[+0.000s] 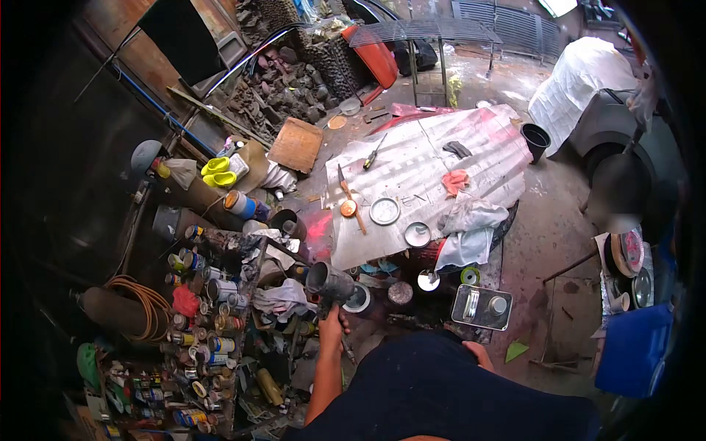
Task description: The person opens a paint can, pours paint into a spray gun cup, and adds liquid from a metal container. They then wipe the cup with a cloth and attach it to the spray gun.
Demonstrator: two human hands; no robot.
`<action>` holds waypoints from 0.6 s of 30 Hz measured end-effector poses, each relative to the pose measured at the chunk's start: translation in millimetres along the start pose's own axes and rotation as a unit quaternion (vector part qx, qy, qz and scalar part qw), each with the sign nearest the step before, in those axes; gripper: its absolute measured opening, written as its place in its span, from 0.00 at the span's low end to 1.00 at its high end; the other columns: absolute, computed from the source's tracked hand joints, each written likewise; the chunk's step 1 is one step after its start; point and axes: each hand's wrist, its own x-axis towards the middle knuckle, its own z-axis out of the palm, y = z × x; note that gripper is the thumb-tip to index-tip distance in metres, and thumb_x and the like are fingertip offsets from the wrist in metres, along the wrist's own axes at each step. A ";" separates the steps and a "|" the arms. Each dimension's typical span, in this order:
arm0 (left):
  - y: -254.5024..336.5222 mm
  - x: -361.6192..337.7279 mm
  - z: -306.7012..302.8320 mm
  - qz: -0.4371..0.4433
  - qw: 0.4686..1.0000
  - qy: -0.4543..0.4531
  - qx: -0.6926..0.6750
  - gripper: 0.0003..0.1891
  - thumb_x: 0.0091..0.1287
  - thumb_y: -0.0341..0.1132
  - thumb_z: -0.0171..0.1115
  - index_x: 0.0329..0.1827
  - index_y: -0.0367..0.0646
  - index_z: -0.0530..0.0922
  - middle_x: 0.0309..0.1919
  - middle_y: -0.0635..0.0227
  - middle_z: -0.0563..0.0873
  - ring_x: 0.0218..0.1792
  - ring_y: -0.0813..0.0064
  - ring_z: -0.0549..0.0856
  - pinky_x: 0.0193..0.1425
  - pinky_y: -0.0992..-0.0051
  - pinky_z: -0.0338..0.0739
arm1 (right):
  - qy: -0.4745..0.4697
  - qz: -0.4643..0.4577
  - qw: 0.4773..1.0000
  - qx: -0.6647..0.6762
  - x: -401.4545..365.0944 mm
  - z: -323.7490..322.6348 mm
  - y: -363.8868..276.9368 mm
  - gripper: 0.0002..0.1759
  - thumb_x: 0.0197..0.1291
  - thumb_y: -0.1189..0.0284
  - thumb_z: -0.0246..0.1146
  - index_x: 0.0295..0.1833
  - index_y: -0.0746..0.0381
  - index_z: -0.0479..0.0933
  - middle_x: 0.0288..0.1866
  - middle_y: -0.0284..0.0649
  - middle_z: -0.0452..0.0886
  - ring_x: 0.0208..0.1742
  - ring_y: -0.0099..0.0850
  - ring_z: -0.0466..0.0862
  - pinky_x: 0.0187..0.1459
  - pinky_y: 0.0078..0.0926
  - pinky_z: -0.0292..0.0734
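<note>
My left hand (pixel 333 321) is closed around the handle of a spray gun (pixel 329 283) with a dark, stained metal cup. The gun is raised over the cluttered floor, just left of an open can (pixel 358 299) of pale paint. My right hand (pixel 479 355) shows only in part beside my dark shirt; its fingers are mostly hidden. Closest to it is a rectangular metal tin (pixel 482 307) with a round cap. Between the hands are a dark round can (pixel 400 293) and a white round lid (pixel 428 280).
A paint-stained sheet (pixel 412 162) carries a screwdriver (pixel 373 152), a white-rimmed lid (pixel 384 211) and rags (pixel 456 181). Several paint cans (pixel 220 344) crowd a rack at left, near a coiled orange hose (pixel 143 305). A blue container (pixel 634 354) stands right; a black bucket (pixel 535 140) sits farther back.
</note>
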 end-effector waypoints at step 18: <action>12.4 -10.9 0.3 0.002 0.998 0.022 0.052 0.20 0.76 0.52 0.61 0.29 0.49 0.76 0.20 0.73 0.78 0.16 0.77 0.75 0.18 0.71 0.66 | 0.004 0.000 1.000 0.017 4.7 9.2 -18.1 0.46 0.79 0.37 0.36 0.77 0.68 0.68 0.75 0.58 0.73 0.77 0.50 0.73 0.78 0.46 0.60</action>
